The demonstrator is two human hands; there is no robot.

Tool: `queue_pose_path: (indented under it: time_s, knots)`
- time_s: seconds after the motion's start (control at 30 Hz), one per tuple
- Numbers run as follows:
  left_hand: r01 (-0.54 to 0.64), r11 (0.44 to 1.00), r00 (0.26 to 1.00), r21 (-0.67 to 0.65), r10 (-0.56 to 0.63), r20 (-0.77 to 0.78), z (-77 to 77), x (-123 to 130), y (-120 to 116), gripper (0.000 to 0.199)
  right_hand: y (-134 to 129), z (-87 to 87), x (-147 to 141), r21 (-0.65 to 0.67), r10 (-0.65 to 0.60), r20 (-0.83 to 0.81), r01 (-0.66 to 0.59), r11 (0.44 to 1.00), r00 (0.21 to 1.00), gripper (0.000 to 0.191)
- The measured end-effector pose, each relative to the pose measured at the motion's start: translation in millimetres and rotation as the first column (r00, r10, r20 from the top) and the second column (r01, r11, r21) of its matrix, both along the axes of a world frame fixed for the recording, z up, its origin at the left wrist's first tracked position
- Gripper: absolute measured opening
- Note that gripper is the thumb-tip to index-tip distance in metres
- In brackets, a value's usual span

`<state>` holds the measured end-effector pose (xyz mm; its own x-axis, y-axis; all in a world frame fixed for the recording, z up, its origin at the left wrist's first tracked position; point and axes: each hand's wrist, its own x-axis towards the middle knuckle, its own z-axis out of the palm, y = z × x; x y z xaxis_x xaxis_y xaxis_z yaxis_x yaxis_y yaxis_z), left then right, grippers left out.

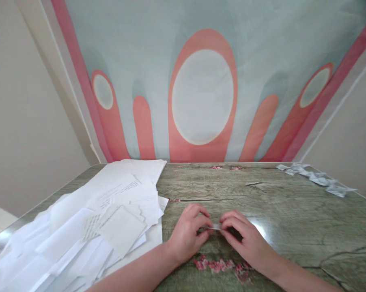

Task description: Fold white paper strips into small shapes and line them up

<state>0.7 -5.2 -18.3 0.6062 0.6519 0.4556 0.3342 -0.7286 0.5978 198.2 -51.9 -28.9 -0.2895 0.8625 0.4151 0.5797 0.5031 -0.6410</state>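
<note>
Between my two hands, a short, narrow white strip of paper (pixel 214 228) is stretched just above the wood-grain table. My left hand (pixel 191 227) pinches its left end between thumb and fingers. The right end is pinched the same way by my right hand (pixel 242 235). Fingertips cover both ends, so I cannot tell how the paper is folded. To the left of my left hand lies a wide heap of white paper sheets (pixel 122 229), some torn and some with printed lines.
Several small folded paper pieces (pixel 315 177) lie in a row at the far right of the table (pixel 292 215). Pink blossoms (pixel 215 264) are printed on its surface. Behind the far edge stands a panel (pixel 201 154) with coral and pale blue-green shapes.
</note>
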Motion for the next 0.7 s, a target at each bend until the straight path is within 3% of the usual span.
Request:
queue_pose_path:
  time_s: [0.27, 0.4, 0.7]
  knots:
    - [-0.107, 0.984, 0.992, -0.142, 0.116, 0.052, 1.0, 1.3, 5.6, 0.012, 1.1, -6.0, 4.0, 0.124, -0.086, -0.061, 0.093, 0.988, 0.994, 0.007]
    - [-0.141, 0.969, 0.987, -0.201, 0.154, 0.05, 1.7, 1.0, 8.5, 0.009, 2.5, -5.1, 5.3, 0.206, -0.068, -0.015, 0.069, 0.976, 0.998, 0.013]
    - [-0.126, 0.973, 0.986, -0.195, 0.145, 0.084, 3.4, 1.9, 7.4, 0.009, 3.3, 0.0, 4.9, 0.257, -0.082, 0.052, 0.066, 0.964, 0.995, 0.028]
